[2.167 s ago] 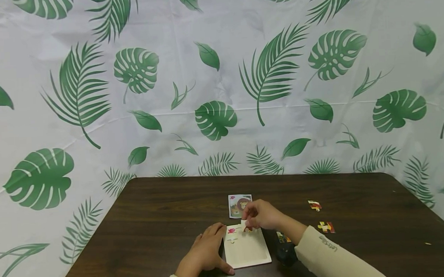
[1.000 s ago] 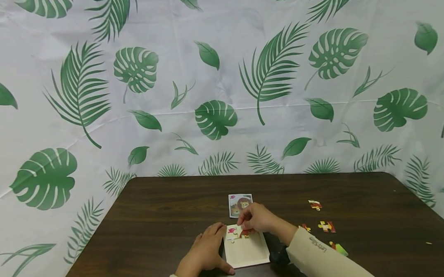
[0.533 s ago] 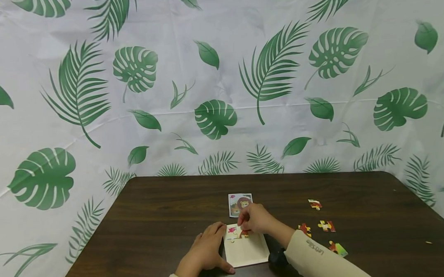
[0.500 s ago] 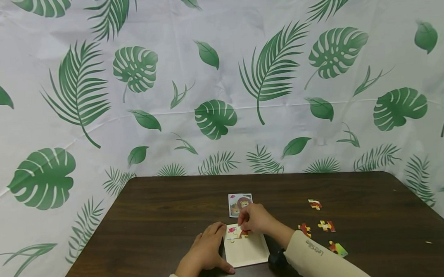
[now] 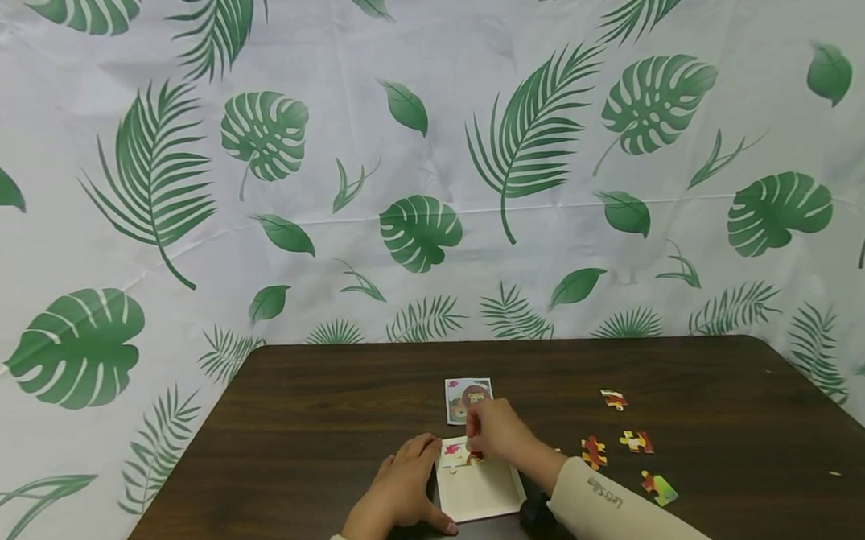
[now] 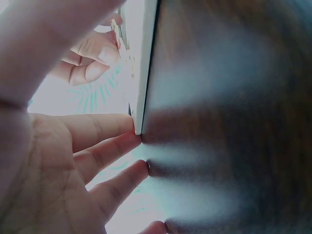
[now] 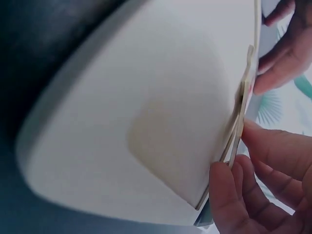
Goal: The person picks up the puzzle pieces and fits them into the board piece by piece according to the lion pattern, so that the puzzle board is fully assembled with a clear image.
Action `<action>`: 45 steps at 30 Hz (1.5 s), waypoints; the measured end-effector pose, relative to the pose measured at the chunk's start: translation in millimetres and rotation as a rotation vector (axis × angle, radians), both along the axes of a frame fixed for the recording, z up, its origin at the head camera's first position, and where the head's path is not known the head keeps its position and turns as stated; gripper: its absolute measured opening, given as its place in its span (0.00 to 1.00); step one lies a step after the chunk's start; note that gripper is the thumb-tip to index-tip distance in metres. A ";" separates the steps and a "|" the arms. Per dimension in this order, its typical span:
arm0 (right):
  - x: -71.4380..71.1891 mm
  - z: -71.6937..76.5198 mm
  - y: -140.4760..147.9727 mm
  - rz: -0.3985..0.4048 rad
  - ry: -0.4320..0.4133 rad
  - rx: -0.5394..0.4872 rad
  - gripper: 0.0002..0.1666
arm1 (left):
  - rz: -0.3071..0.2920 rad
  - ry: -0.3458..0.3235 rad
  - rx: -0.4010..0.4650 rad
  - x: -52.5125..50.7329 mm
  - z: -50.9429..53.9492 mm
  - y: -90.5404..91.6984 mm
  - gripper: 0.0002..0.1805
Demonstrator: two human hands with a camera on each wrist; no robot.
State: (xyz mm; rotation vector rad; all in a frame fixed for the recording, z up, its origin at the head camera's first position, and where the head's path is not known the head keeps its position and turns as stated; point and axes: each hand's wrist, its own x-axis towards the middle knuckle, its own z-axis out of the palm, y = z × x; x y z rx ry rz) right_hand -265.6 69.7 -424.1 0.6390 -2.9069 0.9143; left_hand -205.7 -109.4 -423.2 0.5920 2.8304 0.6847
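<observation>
A pale wooden puzzle board (image 5: 482,497) lies near the table's front edge. My left hand (image 5: 406,489) is spread along its left side; in the left wrist view the nearly straight fingers (image 6: 105,126) touch the board's edge and the table. Over the board's far part, my right hand (image 5: 501,432) pinches a reddish jigsaw piece (image 5: 475,457) between thumb and fingers. The right wrist view shows that thin piece (image 7: 236,144) slightly tilted against the board. Beside it, a jigsaw piece with a pink flower (image 5: 452,449) sits in the far left corner. My right fingers partly hide the held piece.
Just behind the board lies a lion picture card (image 5: 458,406), partly covered by my right hand. Several loose jigsaw pieces (image 5: 636,441) are scattered on the dark wooden table (image 5: 322,396) to the right. A leaf-patterned cloth (image 5: 427,141) hangs behind.
My right hand has lowered the reddish piece onto the board beside the flower piece, then turned slightly over it. The right forearm has shifted left, uncovering loose pieces. The left hand has stayed put.
</observation>
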 end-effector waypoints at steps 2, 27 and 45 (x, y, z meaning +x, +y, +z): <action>1.5 -0.1 -1.0 -0.011 0.011 0.017 0.17 | -0.002 0.002 -0.002 0.2 -0.1 0.0 0.59; 6.1 -1.8 -3.9 -0.018 0.079 0.046 0.15 | -0.007 -0.004 -0.014 -0.6 -1.5 0.6 0.59; 1.3 2.5 4.2 -0.021 -0.135 -0.202 0.09 | -0.003 0.012 -0.019 -1.3 -1.7 0.3 0.58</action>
